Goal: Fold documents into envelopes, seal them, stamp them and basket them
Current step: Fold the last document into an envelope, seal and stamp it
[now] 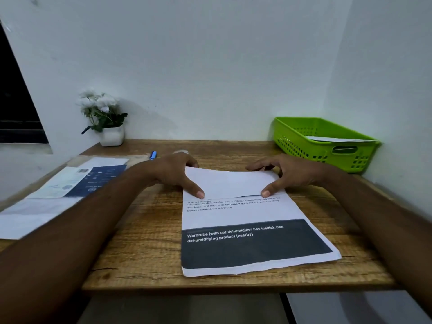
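A printed document (245,213) with a dark band across its lower part lies on the wooden desk (145,242) in front of me. Its top part is folded down towards me, and the flap's edge bows up slightly in the middle. My left hand (173,174) rests on the flap's left side, thumb pressing its free edge, fingers at the far crease. My right hand (289,174) mirrors it on the right side, thumb on the edge, fingers arched at the crease. A green plastic basket (304,146) stands at the back right with a white envelope (334,139) inside.
A spread of papers and printed sheets (70,181) covers the desk's left side. A blue pen (153,155) lies behind my left hand. A white pot of white flowers (111,135) stands at the back left against the wall. The wall closes in on the right.
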